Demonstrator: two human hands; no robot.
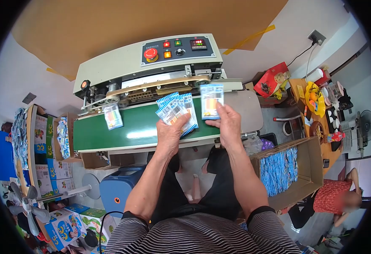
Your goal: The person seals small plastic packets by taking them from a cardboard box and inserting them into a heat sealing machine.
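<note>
My left hand (170,133) is closed on a fanned bunch of small blue-and-white packets (175,111) above the green conveyor belt (143,131). Between the thumb and fingers of my right hand (229,122) is a single packet (212,101), held upright at the right end of the sealing machine (151,72), its top edge close to the machine's feed side. Another packet (113,116) lies at the belt's left part, by the machine's outlet.
An open carton (312,169) of stacked blue packets (278,171) stands at the lower right. A person in red (331,197) is beyond it. On the left are a box of packets (63,137), a blue bin (119,190) and a fan (29,207).
</note>
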